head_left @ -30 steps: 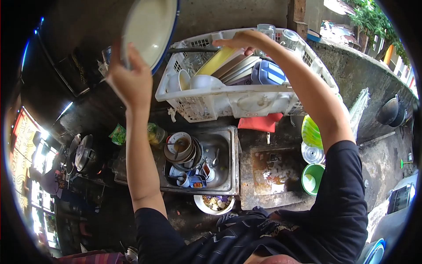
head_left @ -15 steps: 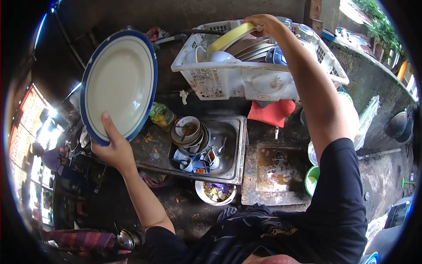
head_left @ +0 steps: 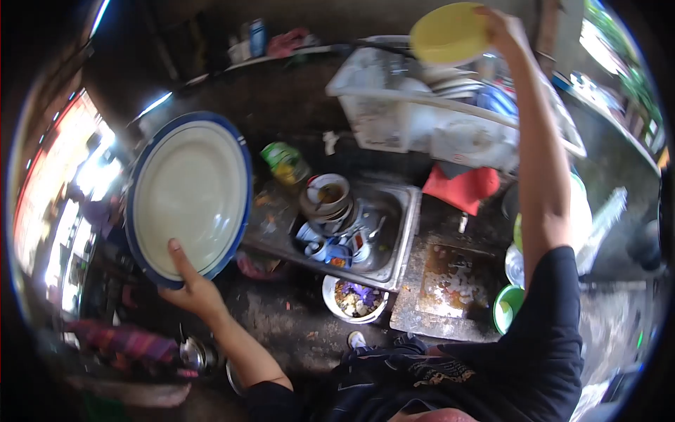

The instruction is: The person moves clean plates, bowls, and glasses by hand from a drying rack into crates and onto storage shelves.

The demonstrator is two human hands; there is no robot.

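My left hand (head_left: 195,292) grips the lower edge of a large oval white plate (head_left: 190,197) with a blue rim, thumb on its face. Raised at the top right, my right hand (head_left: 500,29) is closed on the edge of a yellow dish (head_left: 450,34), above a white plastic basket (head_left: 373,105). Stacked plates (head_left: 453,86) and other dishes stand in that basket. Lower down, a metal sink (head_left: 402,235) holds a stack of used bowls (head_left: 329,197), cups and small containers.
A green-labelled bottle (head_left: 285,163) lies left of the sink. Below the sink stands a white bucket of scraps (head_left: 334,306). A red cloth (head_left: 460,186) hangs under the basket, and a green bucket (head_left: 508,309) stands at the right.
My right hand has lifted the yellow dish up out of the basket. My left hand and the oval plate sit lower in view, and the view has shifted.
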